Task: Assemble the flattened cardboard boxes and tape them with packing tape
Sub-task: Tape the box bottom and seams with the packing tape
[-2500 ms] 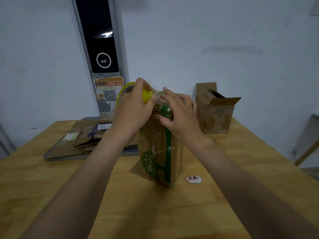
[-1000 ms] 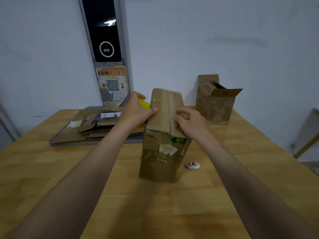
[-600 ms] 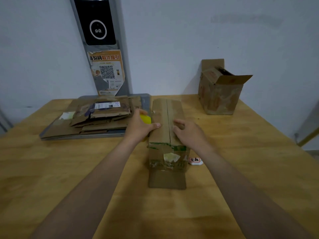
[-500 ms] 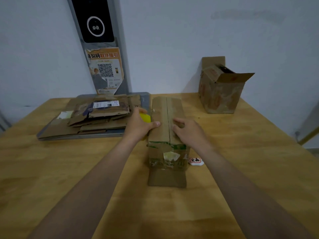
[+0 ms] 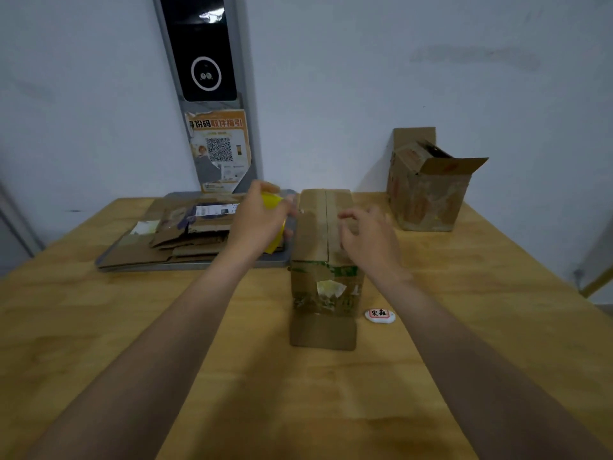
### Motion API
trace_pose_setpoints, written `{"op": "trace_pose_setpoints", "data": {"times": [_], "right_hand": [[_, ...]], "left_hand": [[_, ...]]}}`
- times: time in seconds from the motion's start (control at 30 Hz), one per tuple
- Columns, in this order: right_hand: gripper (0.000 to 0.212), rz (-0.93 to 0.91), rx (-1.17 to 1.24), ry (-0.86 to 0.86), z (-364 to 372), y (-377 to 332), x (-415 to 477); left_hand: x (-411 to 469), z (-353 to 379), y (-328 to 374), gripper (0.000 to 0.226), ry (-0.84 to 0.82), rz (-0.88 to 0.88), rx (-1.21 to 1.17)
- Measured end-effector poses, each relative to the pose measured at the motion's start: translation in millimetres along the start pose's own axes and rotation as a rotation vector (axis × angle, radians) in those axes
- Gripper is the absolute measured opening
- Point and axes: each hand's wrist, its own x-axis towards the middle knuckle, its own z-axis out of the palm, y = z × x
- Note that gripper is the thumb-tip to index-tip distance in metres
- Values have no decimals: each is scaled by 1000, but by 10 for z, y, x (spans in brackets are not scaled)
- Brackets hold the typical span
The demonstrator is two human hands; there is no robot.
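A long brown cardboard box point(image 5: 323, 267) lies on its side in the middle of the wooden table point(image 5: 99, 327), its two closed flaps meeting in a seam on top and one loose flap lying flat at the near end. My left hand point(image 5: 260, 220) grips a yellow roll of packing tape point(image 5: 273, 224) just left of the box. My right hand point(image 5: 368, 237) hovers over the right half of the box top with loosely curled fingers and holds nothing. Both hands are blurred.
A pile of flattened cardboard boxes point(image 5: 185, 234) lies on a grey tray at the back left. An assembled box point(image 5: 428, 184) with open flaps stands at the back right by the wall. A small white tag point(image 5: 379, 316) lies right of the box.
The box went from standing upright to lying on its side. In the last half second both hands lifted off its top; the left one drew the tape roll away to the left.
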Motion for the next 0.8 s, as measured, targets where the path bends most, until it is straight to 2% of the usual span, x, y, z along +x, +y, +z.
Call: {"op": "trace_pose_setpoints", "data": {"times": [0.1,0.2,0.27,0.33,0.37,0.5,0.57,0.63,0.73,0.8], "right_hand": [[22,-70,320,-64,-250,-220,-39],[36,-156,584,-278,-460,-489,-215],[23,-181,697,-317,-497,-586,-324],[8,-160,800,-274,-509,-627,-423],[9,-147,841,-260,-513,-634,-482],[17,-172,878,-165,-536,-584,-682],[24,-152,801,-103,-565,-584,-728],[36,-86,689,-95,-553,-566,-730],[42,-26,616,-133,-571,-505,-740],[29,-72,743,-229,-621,-476,-789]], "left_hand": [[-125,-130,313,2,-64,-29,-75],[-281,-139,528,16,-199,-92,-191],[-420,-117,641,19,-241,-111,-241],[-540,-86,718,17,-226,-90,-278],[-600,-66,748,14,-205,-72,-302],[-748,17,801,13,-21,114,-225],[-791,55,807,12,44,214,-172],[-840,92,801,11,39,285,-143],[-897,158,722,15,33,296,-206],[-881,162,674,18,37,193,-267]]}}
